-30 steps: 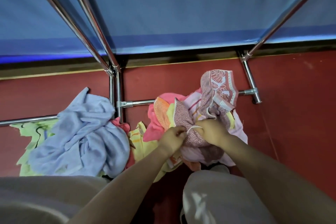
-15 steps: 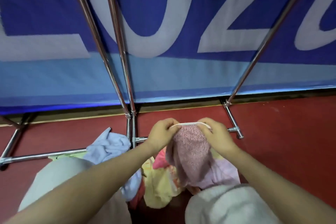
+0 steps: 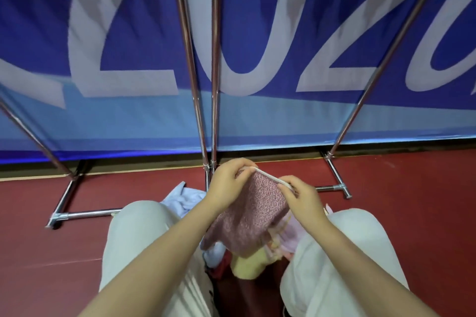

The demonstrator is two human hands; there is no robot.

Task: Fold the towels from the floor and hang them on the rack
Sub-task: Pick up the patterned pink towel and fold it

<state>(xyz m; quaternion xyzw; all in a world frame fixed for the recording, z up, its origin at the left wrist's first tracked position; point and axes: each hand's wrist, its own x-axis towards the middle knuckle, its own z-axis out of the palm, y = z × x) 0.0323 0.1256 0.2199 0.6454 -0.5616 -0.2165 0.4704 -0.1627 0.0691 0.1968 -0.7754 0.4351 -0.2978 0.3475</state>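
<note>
While the head camera looks down from above, both hands meet in the middle of the frame, just below the centre. The left hand point(image 3: 230, 179) pinches the white edge of a pink towel point(image 3: 253, 216) with curled fingers, and the right hand point(image 3: 300, 194) pinches the same edge a little lower and to the right. Between the two hands the edge is stretched as a short white line. Below this edge the towel hangs down, with its fine speckled pattern visible, and it ends above the heap between the knees.

Two knees in pale trousers point(image 3: 144, 239) fill the lower part of the frame, one on the left and one on the right. Between them lie more towels on the floor: a yellow towel point(image 3: 247, 264) at the lower centre, a light pink one point(image 3: 289, 239) just beside the right knee, and a blue towel point(image 3: 181, 199) to the left of the left wrist, partly hidden by the knee and arm.

A metal rack point(image 3: 195, 85) stands behind the hands. Its shiny poles rise to the top of the frame, and its feet rest on the red floor point(image 3: 399, 201) at the left and at the right. No towel hangs on the visible poles. Behind the rack, a blue banner point(image 3: 128, 20) with big white letters covers the whole upper half.
</note>
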